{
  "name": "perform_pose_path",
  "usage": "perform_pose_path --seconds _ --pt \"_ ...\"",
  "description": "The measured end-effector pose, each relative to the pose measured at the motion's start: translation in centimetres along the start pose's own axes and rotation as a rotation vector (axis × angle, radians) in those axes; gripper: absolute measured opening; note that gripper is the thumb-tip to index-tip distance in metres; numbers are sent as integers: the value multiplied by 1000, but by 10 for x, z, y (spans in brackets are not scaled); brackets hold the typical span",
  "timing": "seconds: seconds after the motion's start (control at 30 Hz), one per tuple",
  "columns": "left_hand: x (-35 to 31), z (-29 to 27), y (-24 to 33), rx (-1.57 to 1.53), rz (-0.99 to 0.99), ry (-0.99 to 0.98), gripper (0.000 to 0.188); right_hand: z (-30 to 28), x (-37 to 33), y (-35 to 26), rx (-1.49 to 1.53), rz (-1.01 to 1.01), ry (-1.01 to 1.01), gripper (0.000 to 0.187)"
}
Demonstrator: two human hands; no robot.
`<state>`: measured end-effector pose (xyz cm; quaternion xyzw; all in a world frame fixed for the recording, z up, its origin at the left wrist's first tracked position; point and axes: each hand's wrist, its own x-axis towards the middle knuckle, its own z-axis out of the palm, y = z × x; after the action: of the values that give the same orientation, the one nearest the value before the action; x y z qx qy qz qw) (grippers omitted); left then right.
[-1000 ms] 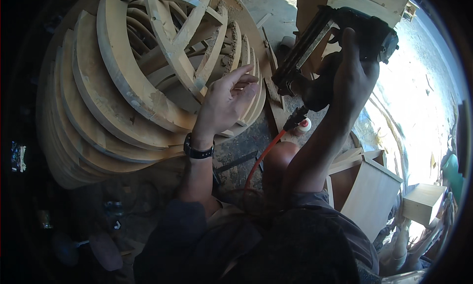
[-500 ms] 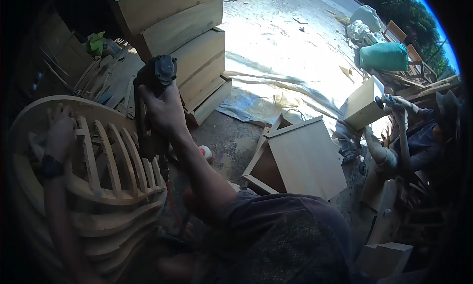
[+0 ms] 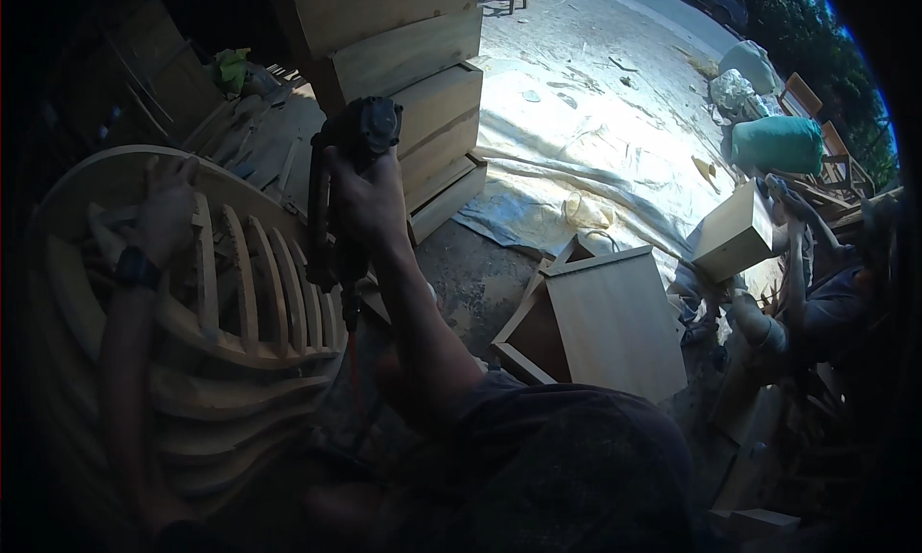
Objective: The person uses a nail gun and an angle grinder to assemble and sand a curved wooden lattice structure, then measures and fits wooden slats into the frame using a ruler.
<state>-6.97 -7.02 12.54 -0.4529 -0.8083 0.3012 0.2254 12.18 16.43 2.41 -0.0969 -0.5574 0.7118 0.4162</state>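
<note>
On the left lies a curved wooden frame (image 3: 110,174) with a broad bent rim and several upright slats (image 3: 242,265). My left hand (image 3: 165,212) is at the rim's inner side, its fingers hooked against the wood beside the end of one slat. What lies under the palm is hidden. My right hand (image 3: 368,203) is closed round the handle of a black nail gun (image 3: 375,126), held up in front of the stacked drawers. A red air hose (image 3: 354,361) hangs from its lower end. The nail gun is apart from the frame.
Stacked wooden drawers (image 3: 403,54) stand ahead. An open wooden box (image 3: 619,323) lies on the floor to the right. A co-worker (image 3: 816,294) at the far right handles a smaller wooden box (image 3: 735,231). A pale sheet (image 3: 538,183) covers the ground ahead; a green sack (image 3: 778,145) lies beyond.
The whole view has shifted, so most things sit further right and slightly lower in it. My left hand has moved up and right along the rim. The nail gun remains in my right hand.
</note>
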Motion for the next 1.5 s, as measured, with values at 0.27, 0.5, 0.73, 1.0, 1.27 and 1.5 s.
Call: perform_pose_path --seconds 0.27,0.5,0.73,1.0,1.27,1.5 --pt "-68 -111 80 -952 -384 133 40 13 -12 -6 191 -123 -56 25" --pt "-141 -147 162 -1150 -403 644 68 73 -79 -79 399 -68 -195 45" --pt "-210 -140 189 -826 -806 579 71 115 -139 -79 344 -116 -317 51" --pt "-289 -120 204 -526 -1054 1027 74 145 -209 -86 314 -439 -996 50" --pt "-495 -136 163 -266 -1386 934 29 139 -132 -60 5 -468 -831 56" --pt "-792 -128 157 213 -1885 579 34 123 -93 -41 53 -519 -418 34"
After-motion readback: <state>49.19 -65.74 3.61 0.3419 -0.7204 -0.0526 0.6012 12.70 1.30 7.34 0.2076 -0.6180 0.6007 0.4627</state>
